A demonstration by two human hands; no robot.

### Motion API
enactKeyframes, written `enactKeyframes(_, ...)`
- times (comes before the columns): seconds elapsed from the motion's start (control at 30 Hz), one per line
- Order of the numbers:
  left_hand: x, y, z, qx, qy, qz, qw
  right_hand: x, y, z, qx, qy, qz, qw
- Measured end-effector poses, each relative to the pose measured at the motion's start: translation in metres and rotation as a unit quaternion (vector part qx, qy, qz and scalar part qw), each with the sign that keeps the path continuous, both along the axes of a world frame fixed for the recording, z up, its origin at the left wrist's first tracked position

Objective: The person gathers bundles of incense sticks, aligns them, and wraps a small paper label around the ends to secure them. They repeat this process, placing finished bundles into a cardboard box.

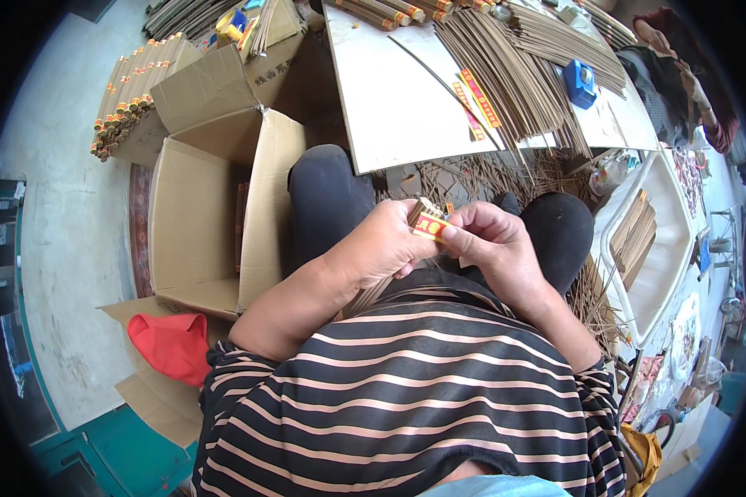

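My left hand (381, 242) is closed round a bundle of thin brown incense sticks (423, 207) above my lap. The bundle's far end pokes out past my fingers, and its lower part runs back under my left wrist. A red and yellow paper label (429, 227) lies across the bundle near that end. My right hand (497, 244) pinches the label's right end between thumb and fingertips. Whether the label goes all the way round the sticks is hidden by my hands.
Ahead, a white table (389, 108) bears loose incense sticks (506, 83), spare labels (479, 101) and a blue tape dispenser (580, 84). An open cardboard box (195, 224) stands left, with labelled bundles (133, 83) stacked beyond. At right are a white tub (680, 240) and another person (680, 74).
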State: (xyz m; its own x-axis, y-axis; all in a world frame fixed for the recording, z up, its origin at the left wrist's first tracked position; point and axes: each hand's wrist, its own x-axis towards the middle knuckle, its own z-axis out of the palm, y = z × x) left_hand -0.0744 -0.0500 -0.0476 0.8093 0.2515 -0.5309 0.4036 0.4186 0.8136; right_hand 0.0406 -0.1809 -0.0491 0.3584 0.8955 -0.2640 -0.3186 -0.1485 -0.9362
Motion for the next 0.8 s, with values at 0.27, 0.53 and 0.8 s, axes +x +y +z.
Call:
enactKeyframes(0.27,-0.002,-0.002,-0.003,-0.014,0.005,0.0,1.0,-0.012,0.006,-0.004,-0.018,-0.224,0.006,0.975)
enactKeyframes(0.53,0.0,-0.004,0.001,-0.003,0.011,-0.001,1.0,-0.012,0.008,-0.002,-0.029,-0.201,-0.004,0.979)
enactKeyframes(0.8,-0.001,-0.007,0.006,-0.007,-0.003,0.001,1.0,-0.007,0.006,0.005,-0.052,-0.166,0.007,0.985)
